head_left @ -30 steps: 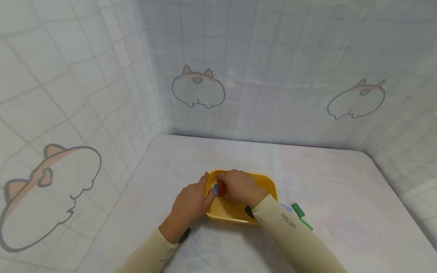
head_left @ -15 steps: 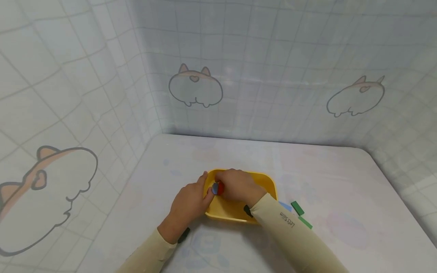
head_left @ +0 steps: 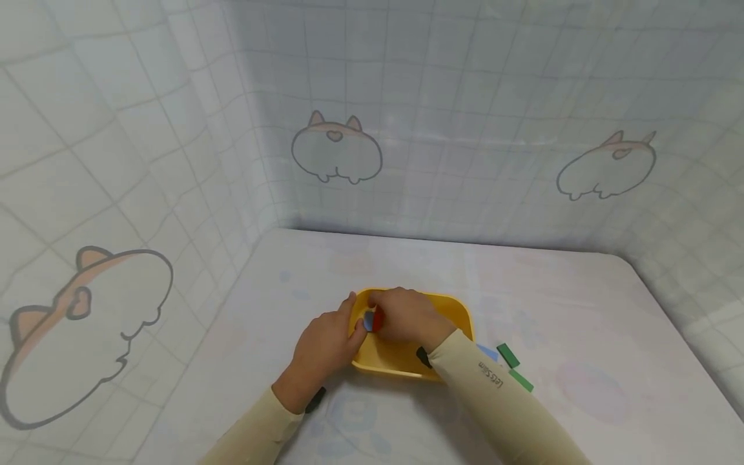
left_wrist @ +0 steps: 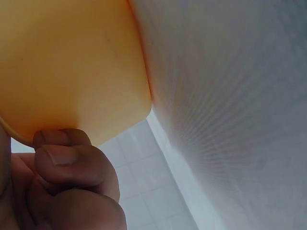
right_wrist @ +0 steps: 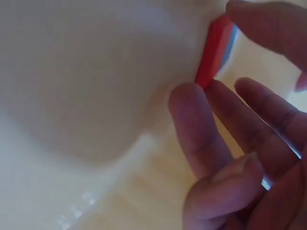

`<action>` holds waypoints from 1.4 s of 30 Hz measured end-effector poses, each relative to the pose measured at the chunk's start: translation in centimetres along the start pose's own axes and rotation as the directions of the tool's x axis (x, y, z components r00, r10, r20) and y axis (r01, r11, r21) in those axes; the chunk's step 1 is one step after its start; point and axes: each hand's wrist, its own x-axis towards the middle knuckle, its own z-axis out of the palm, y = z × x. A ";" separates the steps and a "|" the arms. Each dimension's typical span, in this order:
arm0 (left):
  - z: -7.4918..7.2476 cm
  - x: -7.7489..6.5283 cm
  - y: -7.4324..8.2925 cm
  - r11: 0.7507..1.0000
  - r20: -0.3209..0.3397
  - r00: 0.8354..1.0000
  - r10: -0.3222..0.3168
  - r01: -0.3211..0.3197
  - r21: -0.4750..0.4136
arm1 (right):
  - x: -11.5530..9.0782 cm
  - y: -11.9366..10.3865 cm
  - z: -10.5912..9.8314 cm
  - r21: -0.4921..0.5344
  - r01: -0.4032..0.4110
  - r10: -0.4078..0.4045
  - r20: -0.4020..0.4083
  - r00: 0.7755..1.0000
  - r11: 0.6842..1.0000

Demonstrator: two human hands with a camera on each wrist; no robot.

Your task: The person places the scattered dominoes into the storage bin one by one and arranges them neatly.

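A yellow plastic basin [head_left: 401, 369] stands on the table in the head view. My left hand [head_left: 325, 339] grips its left rim, the thumb lying over the inside. In the left wrist view, curled fingers [left_wrist: 72, 165] rest against the basin's outer wall [left_wrist: 81, 57]. My right hand [head_left: 407, 316] reaches into the basin and holds a small red and blue block [head_left: 374, 320] near the left thumb. In the right wrist view the red face of the block [right_wrist: 214, 50] shows between fingertips [right_wrist: 189, 98] and another digit above. Part of the block is hidden.
To the right of the basin lie a dark green strip [head_left: 507, 355], a lighter green strip [head_left: 521, 380] and a blue piece [head_left: 487, 352], partly hidden by the right sleeve [head_left: 494, 394]. Pale gridded curtains [head_left: 430, 129] enclose the back and sides of the table.
The red and blue block turns slightly in the right fingers, its two colours showing in different amounts. Both hands and the basin stay in place; the head view shifts slightly.
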 end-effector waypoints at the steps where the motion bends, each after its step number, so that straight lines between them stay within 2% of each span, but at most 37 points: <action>1: 0.0 0.0 0.1 1.000 0.002 1.000 -0.002 0.002 -0.002 | -0.1 0.0 -0.1 0.007 -0.004 0.004 0.001 1.000 1.000; 6: 0.3 -0.1 0.3 1.000 0.015 1.000 -0.015 0.015 -0.004 | -0.7 0.1 -0.3 0.062 -0.042 0.040 0.024 0.999 0.997; 13: 0.4 -0.3 0.6 1.000 0.014 1.000 -0.010 0.010 0.003 | -1.5 0.3 -0.6 0.076 -0.077 0.075 0.027 0.997 0.994; 21: -0.2 -0.1 0.8 0.999 0.037 0.999 -0.032 0.032 0.016 | -3.7 0.7 -2.2 0.194 -0.094 0.103 -0.040 0.994 0.976; 26: -0.2 -0.2 0.7 0.998 0.050 0.997 -0.054 0.053 0.031 | -5.0 0.7 -3.4 0.183 -0.123 0.140 -0.083 0.987 0.975; 30: 0.1 -0.3 0.4 0.998 0.047 0.997 -0.062 0.061 0.035 | -6.3 0.8 -4.0 0.173 -0.121 0.150 -0.166 0.975 0.977; 36: 0.2 -0.5 0.0 0.999 0.027 0.998 -0.050 0.049 0.011 | -8.5 1.5 -4.7 0.239 -0.076 0.156 -0.339 0.928 0.968; 39: 0.3 -0.6 -0.1 0.999 0.019 0.999 -0.032 0.032 0.005 | -9.6 2.4 -4.7 0.268 -0.038 0.155 -0.431 0.889 0.963; 42: 0.4 -0.6 -0.2 1.000 0.007 1.000 -0.014 0.014 0.003 | -10.6 3.5 -4.7 0.285 -0.009 0.164 -0.525 0.835 0.958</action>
